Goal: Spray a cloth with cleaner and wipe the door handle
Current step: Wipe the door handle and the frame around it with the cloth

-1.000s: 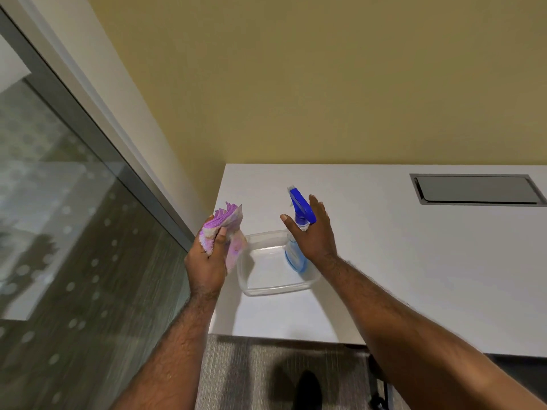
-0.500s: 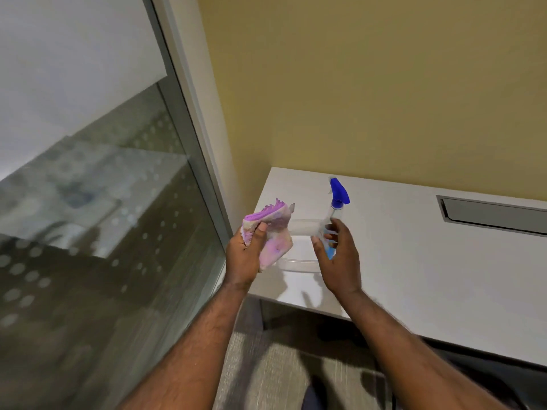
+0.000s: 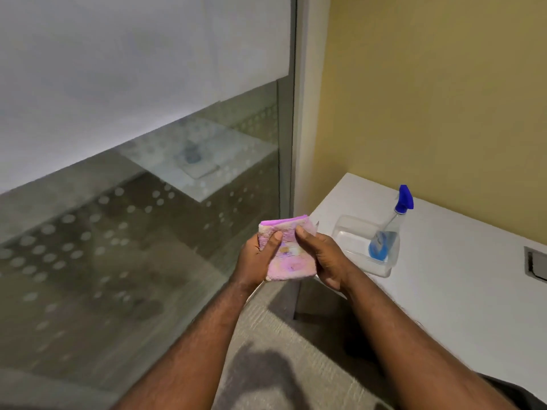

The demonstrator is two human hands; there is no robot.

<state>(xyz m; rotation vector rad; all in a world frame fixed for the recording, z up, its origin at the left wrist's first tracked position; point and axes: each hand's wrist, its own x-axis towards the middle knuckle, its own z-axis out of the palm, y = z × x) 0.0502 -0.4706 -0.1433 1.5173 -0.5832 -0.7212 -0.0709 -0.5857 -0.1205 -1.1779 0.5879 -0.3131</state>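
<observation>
A folded pink and purple cloth [image 3: 288, 255] is held up in front of me by both hands. My left hand [image 3: 257, 260] grips its left edge with the thumb on the front. My right hand [image 3: 324, 258] grips its right edge, thumb pressed near the top. The spray bottle [image 3: 389, 232], clear with blue liquid and a blue trigger head, stands in a clear plastic tub [image 3: 347, 232] on the white desk, to the right of my hands and untouched. No door handle is in view.
A glass wall [image 3: 133, 247] with a frosted upper band and dotted film fills the left. Its grey frame post [image 3: 291, 113] meets the yellow wall. The white desk [image 3: 458, 285] has a cable hatch [image 3: 537, 266] at the right edge. Grey carpet lies below.
My right hand let go of the spray bottle, left it in the tub, and moved left onto the cloth. My view turned left toward the glass wall.
</observation>
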